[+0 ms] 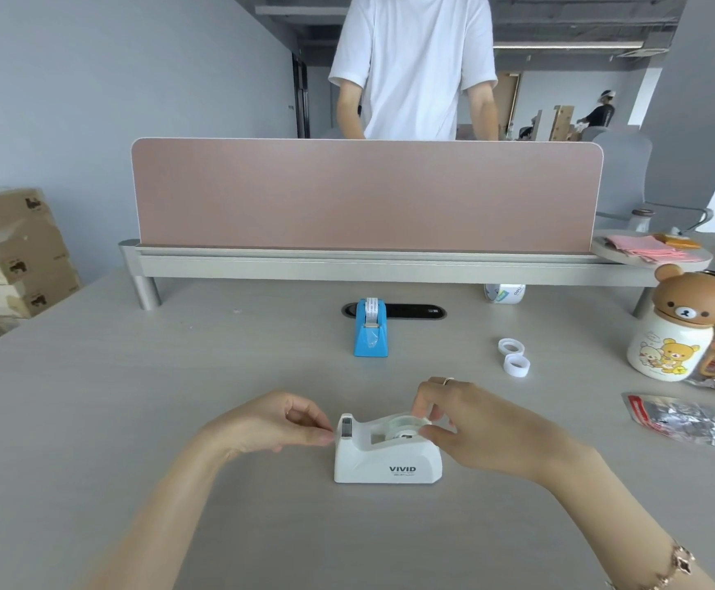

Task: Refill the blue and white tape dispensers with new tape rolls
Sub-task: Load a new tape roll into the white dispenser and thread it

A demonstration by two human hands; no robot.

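Observation:
The white tape dispenser (385, 459) marked VIVID stands on the desk close to me, with a clear tape roll (402, 425) seated in its cradle. My right hand (470, 423) grips that roll from the right, thumb and fingers around it. My left hand (287, 421) is pinched at the cutter end on the dispenser's left; whether it holds a tape end I cannot tell. Farther back stands the blue tape dispenser (370, 330), a white roll loaded and a strip running down to its cutter. Two white empty tape cores (513, 355) lie to the right.
A pink divider (364, 193) on a raised shelf closes the desk's far side, and a person in a white shirt (415, 66) stands behind it. A bear-lidded jar (670, 334), foil packets (687, 419) and a tape package (504, 293) sit at right. Cardboard boxes (10, 249) are stacked left.

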